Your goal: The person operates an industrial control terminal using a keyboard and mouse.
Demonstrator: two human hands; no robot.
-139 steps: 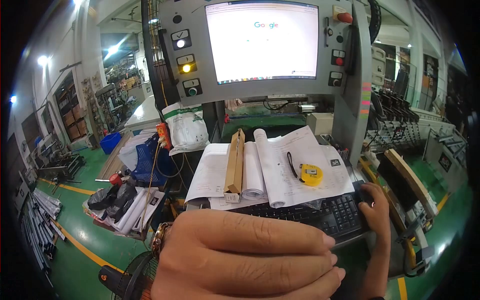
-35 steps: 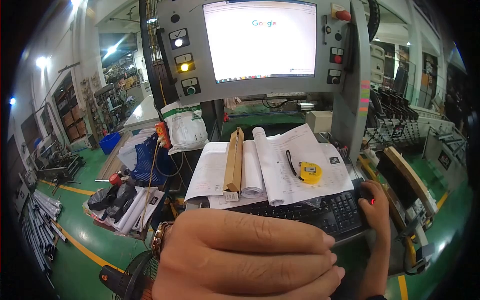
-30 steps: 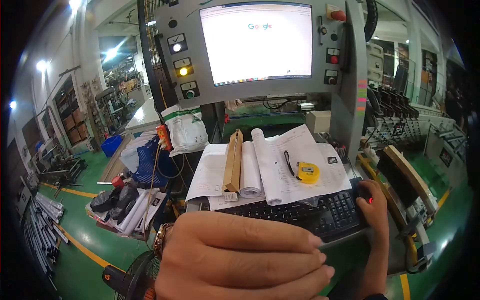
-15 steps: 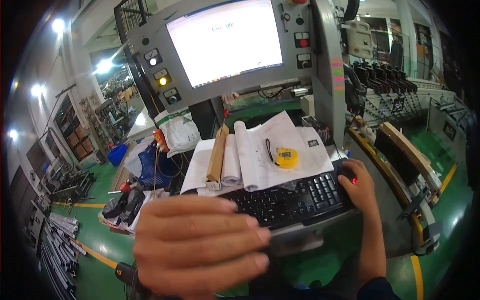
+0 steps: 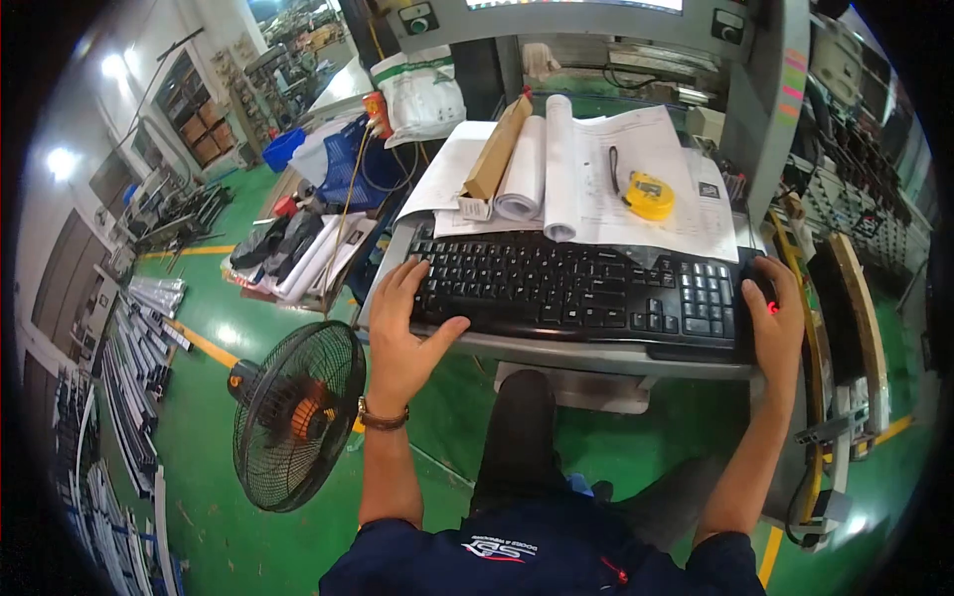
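My left hand (image 5: 405, 328) rests at the left end of a black keyboard (image 5: 556, 283), its thumb spread away from the fingers and nothing in its grasp. At the keyboard's right end, my right hand (image 5: 775, 310) curls over a mouse, of which a red light (image 5: 772, 308) shows. Behind the keys lie paper sheets (image 5: 656, 144), rolled papers (image 5: 559, 169), a long cardboard box (image 5: 497, 149) and a yellow tape measure (image 5: 650, 197).
A black fan (image 5: 300, 417) stands left of my left forearm. Above the papers is a machine panel with a screen (image 5: 596, 4). A white bag (image 5: 419, 94) and a blue basket (image 5: 353, 164) are at the back left. Metal profiles (image 5: 124, 397) lie on the green floor.
The view has tilted down and shifted left. My left hand has moved from close before the camera down to the keyboard's left end. My right hand remains on the mouse.
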